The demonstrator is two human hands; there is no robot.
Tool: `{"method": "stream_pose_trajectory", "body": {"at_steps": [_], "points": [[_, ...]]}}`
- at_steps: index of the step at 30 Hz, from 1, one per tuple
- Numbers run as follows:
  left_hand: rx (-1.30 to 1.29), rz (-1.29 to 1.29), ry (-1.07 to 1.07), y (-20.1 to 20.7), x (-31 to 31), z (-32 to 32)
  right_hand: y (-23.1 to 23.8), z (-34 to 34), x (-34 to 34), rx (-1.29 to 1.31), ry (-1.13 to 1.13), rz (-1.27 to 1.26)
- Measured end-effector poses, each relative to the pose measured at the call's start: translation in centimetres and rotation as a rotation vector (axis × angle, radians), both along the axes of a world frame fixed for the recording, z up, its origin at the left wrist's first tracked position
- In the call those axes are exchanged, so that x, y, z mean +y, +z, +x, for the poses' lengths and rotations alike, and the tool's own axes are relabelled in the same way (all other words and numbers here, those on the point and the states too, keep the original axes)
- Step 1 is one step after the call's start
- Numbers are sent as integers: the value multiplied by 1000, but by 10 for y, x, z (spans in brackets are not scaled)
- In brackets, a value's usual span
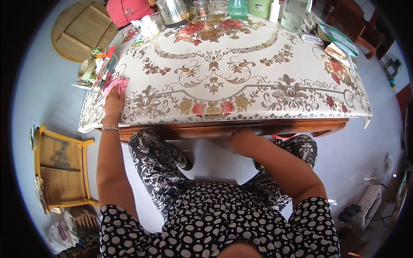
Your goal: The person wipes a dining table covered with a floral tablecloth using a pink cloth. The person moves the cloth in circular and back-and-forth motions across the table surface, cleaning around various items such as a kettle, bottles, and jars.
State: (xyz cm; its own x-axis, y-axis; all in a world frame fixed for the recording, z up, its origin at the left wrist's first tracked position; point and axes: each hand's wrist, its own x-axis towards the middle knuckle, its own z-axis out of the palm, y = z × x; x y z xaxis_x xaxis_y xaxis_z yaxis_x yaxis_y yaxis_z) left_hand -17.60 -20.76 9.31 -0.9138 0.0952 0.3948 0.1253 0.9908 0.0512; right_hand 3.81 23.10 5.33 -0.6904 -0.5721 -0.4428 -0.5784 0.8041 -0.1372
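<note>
At the left end of the table, my left hand (114,103) is closed over a crumpled pink cloth (118,84), which lies on the flowered tablecloth (211,60). Just beyond the cloth sits a cluster of small items, among them a roll of tape (86,69) and a pointed metal tool (81,85). My right hand (243,142) is in front of the table's wooden edge (180,130), over my lap and below the tabletop. Its fingers are blurred and mostly turned from view, so what they hold, if anything, does not show.
A metal kettle (173,13), a green bottle (237,8) and a clear pitcher (294,15) stand at the far side. A green-rimmed fan (340,38) lies at the right. A wooden chair (64,167) stands left. Another person in pink (129,10) sits across.
</note>
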Motion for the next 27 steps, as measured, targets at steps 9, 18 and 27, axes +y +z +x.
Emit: {"method": "stream_pose_trajectory", "body": {"at_steps": [9,18,27], "points": [[131,-53,-433,6,154,54,-67,22,-15,155,79,-60],[1,-34,-864,20,351,117,-56,30,-10,244,122,-180],[11,122,-1136,4,526,175,-47,17,-8,-116,-423,-1233]]}}
